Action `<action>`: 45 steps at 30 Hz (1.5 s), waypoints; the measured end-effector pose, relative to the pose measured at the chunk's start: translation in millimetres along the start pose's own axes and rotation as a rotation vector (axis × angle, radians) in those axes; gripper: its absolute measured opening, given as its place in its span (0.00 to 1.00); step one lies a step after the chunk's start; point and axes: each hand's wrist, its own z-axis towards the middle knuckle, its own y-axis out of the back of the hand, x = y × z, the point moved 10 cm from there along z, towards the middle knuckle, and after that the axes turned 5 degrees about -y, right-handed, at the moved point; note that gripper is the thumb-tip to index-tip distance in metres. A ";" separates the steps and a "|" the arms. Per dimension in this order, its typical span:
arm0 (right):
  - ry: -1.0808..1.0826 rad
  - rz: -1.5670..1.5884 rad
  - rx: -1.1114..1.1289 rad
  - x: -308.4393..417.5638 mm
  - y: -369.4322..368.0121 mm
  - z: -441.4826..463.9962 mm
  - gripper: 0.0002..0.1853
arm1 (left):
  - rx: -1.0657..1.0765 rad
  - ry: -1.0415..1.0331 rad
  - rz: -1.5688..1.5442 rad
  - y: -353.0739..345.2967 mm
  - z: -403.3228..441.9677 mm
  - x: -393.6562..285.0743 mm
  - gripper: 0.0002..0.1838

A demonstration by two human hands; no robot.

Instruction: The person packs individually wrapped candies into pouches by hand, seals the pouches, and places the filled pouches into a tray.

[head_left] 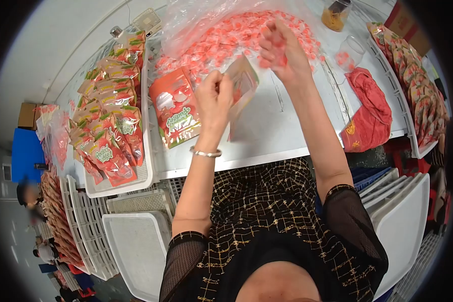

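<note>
White table with heaped pink candies, red pouches, red cloth, white trays.

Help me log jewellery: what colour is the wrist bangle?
The bangle is silver-coloured; it shows best in the head view.

- Pouch in my left hand: blurred, with a plastic-like sheen.
- Flat red pouch, eleven o'clock: glossy plastic.
- Piled pouches, ten o'clock: glossy, crinkled plastic.
- Sheeting, twelve o'clock: clear, shiny, wrinkled plastic.
- Red cloth, two o'clock: matt, rumpled.
- My bangle: smooth, shiny metal.
- Tabletop: smooth, faintly glossy.
</note>
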 end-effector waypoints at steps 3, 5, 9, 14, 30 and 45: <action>-0.083 -0.217 0.048 -24.1 -37.5 -4.9 0.12 | -0.107 0.030 0.114 -7.2 4.5 1.3 0.14; 0.467 -0.873 0.185 -13.4 -53.3 -11.1 0.11 | -0.153 0.064 0.047 -5.5 7.5 16.7 0.14; 0.950 -1.455 0.326 -39.3 -77.0 -31.0 0.11 | -0.243 0.179 -0.095 2.0 0.2 27.6 0.14; 0.624 -1.466 0.249 -44.6 -65.0 -12.4 0.14 | -0.250 0.046 0.088 3.6 2.4 18.3 0.15; 0.674 -2.030 0.898 -88.6 -101.6 -91.8 0.13 | -0.191 0.155 -0.309 40.4 -4.7 32.9 0.15; 0.405 -2.088 -0.124 -126.2 94.4 101.9 0.31 | -0.241 0.216 -0.279 79.0 -62.3 18.3 0.18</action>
